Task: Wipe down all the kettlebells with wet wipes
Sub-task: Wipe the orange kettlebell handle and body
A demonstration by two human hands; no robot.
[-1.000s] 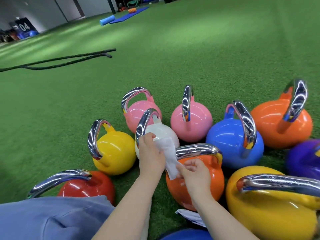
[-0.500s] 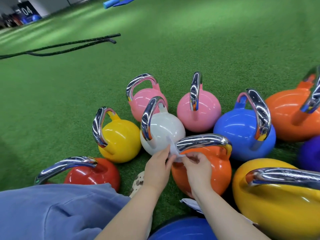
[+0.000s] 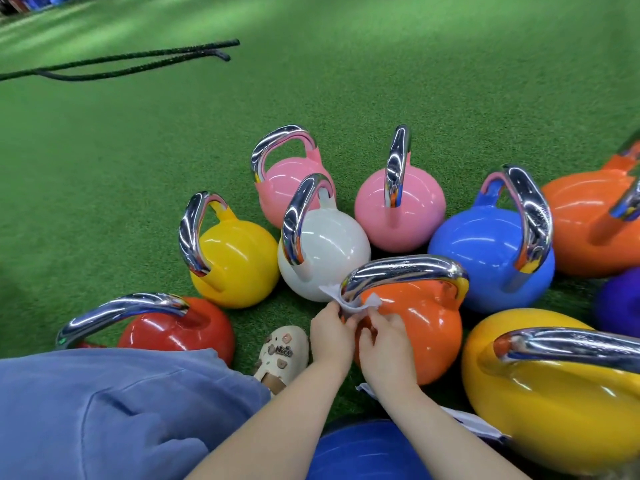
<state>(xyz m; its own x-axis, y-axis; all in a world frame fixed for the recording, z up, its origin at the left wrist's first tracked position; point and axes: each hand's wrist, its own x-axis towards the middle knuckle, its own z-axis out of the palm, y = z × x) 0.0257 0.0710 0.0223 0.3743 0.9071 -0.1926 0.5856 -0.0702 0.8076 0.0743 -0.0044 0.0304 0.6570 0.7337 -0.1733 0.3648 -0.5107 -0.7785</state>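
Head view: left hand (image 3: 330,336) and right hand (image 3: 388,344) fingers pinch the wet wipe (image 3: 349,301); it drapes the orange kettlebell (image 3: 419,327) handle.

Wipe (image 3: 349,301) moved off white kettlebell (image 3: 329,251) onto orange kettlebell's handle (image 3: 401,271).

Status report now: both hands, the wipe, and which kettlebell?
Left hand and right hand both pinch the wet wipe. Wipe wrapped at the chrome handle of the near orange kettlebell. Nothing in the way.
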